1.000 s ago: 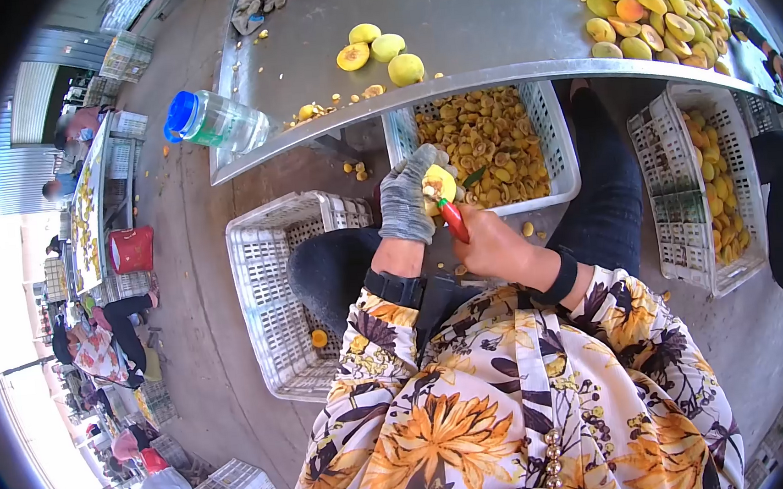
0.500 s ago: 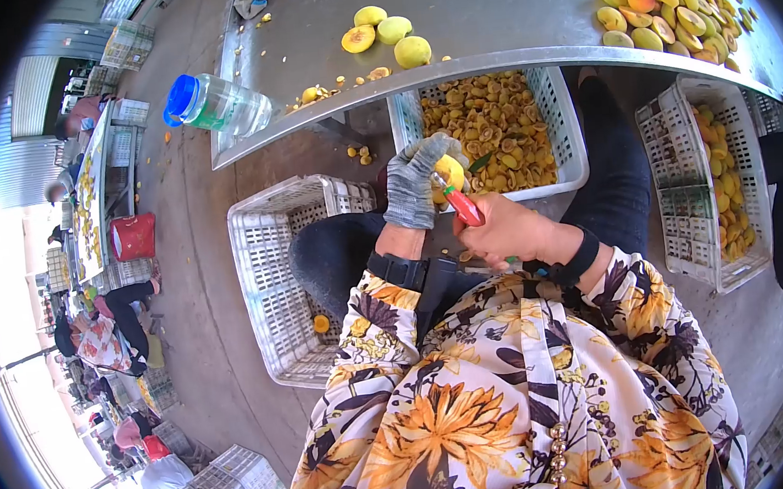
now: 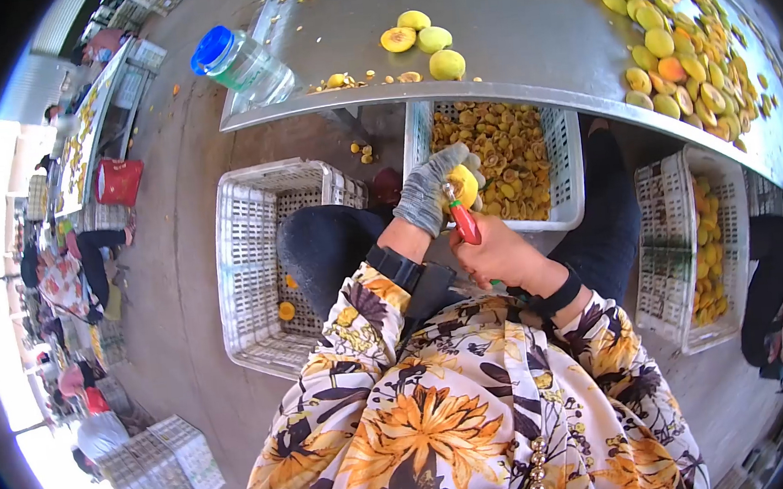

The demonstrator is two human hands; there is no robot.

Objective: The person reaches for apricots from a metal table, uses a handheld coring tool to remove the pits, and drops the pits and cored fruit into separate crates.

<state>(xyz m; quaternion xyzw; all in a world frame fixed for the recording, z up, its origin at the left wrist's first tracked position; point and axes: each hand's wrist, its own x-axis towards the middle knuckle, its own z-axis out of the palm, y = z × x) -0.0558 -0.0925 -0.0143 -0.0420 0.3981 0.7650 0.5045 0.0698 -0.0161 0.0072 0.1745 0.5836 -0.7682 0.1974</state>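
My left hand (image 3: 430, 189), in a grey knit glove, is closed around a yellow peach half (image 3: 462, 185) above the crate between my knees. My bare right hand (image 3: 500, 252) grips a small red-handled pitting knife (image 3: 465, 225). Its metal tip meets the cut side of the peach; how deep it goes is hidden. Just beyond the hands, a white crate (image 3: 570, 166) under the table edge holds many scooped peach scraps (image 3: 503, 148). To the left, another white crate (image 3: 226, 248) has a couple of peach halves (image 3: 286, 311) at its bottom.
The metal table (image 3: 523, 46) carries several peaches (image 3: 447, 64), a blue-capped plastic bottle (image 3: 249, 72) at its left corner and a large peach pile (image 3: 671, 61) at right. A crate of peaches (image 3: 707, 256) stands right of my leg. Other people work at a table (image 3: 90, 149) far left.
The view has swung slightly, so the table and crates shift in frame. The knife handle stands steeper against the peach half. A second peach half now shows in the left crate.
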